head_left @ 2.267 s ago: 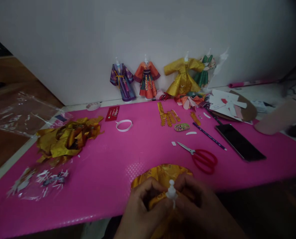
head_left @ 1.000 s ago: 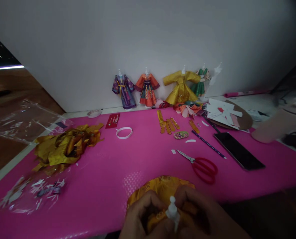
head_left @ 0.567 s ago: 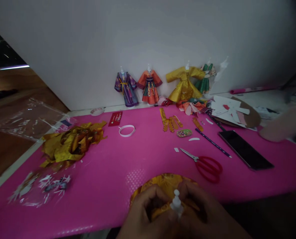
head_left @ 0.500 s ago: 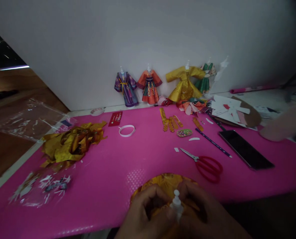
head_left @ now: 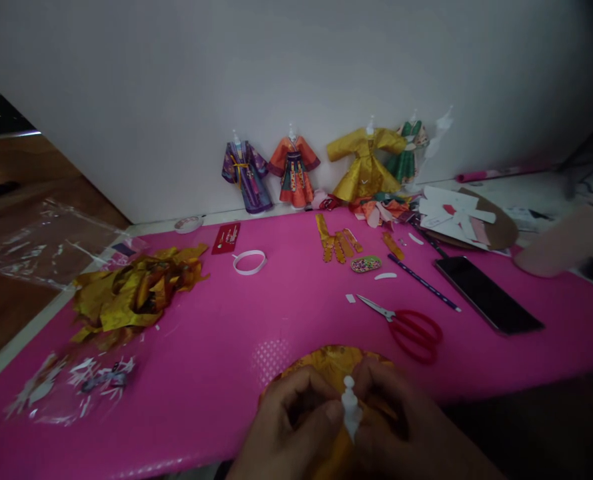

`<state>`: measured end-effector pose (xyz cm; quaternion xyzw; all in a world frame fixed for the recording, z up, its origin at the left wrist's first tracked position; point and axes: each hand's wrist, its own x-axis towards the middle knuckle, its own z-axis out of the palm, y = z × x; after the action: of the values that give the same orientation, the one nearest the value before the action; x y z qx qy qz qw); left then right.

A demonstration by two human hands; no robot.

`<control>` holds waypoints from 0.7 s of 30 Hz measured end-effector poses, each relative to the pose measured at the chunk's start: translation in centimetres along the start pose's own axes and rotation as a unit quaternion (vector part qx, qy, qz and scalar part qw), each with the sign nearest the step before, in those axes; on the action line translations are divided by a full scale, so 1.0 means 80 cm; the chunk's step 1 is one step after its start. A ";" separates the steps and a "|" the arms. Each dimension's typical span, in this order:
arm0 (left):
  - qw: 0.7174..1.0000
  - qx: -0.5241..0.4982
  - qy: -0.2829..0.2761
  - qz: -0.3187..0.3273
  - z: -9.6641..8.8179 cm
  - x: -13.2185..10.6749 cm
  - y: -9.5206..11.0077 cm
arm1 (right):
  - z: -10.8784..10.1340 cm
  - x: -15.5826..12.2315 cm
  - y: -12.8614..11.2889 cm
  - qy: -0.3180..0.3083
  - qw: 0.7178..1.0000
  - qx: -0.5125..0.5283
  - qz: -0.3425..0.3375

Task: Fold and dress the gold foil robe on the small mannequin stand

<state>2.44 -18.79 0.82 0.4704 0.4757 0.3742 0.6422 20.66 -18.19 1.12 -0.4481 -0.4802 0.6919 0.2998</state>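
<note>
At the near table edge, a small white doll form (head_left: 351, 415) stands up between my hands, its knobbed top pointing away from me. Golden patterned fabric (head_left: 329, 361), cut like a doll's skirt, spreads behind and below it. My left hand (head_left: 296, 420) is closed, thumb and fingers pinching at the form's left side. On the other side my right hand (head_left: 401, 413) is closed too, its fingers curled in against the form and the gold cloth. The fingertips partly cover the lower form, so how each grips the cloth is hidden.
Red-handled scissors (head_left: 406, 328), a patterned pencil (head_left: 424, 283) and a phone (head_left: 489, 295) lie on the right. Gold scraps (head_left: 136, 293) and a clear bag (head_left: 71, 393) are left. A white ring of tape (head_left: 250, 262) lies mid-table; dressed dolls (head_left: 296, 167) line the wall.
The view has shifted slightly, so the table things sit a little further left and up. Both hands stay at the doll form, and more of its white body shows between the fingers.
</note>
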 end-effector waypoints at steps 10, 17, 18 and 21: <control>0.998 -0.009 -0.035 -0.050 0.000 -0.009 0.019 | -0.001 -0.001 -0.007 -0.005 1.000 0.016 0.011; 0.997 0.065 -0.040 -0.019 -0.007 -0.016 0.016 | 0.002 -0.003 -0.010 -0.006 0.999 0.029 0.042; 0.996 0.076 -0.030 -0.017 -0.008 -0.016 0.015 | 0.003 -0.003 -0.011 -0.005 0.999 0.024 0.038; 0.995 0.099 -0.026 -0.003 -0.010 -0.014 0.009 | 0.003 -0.003 -0.012 0.014 0.999 -0.018 0.035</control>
<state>1.34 -19.44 1.72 0.5401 0.4950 0.3110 0.6055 20.55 -18.16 2.13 -0.4798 -0.4724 0.6865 0.2744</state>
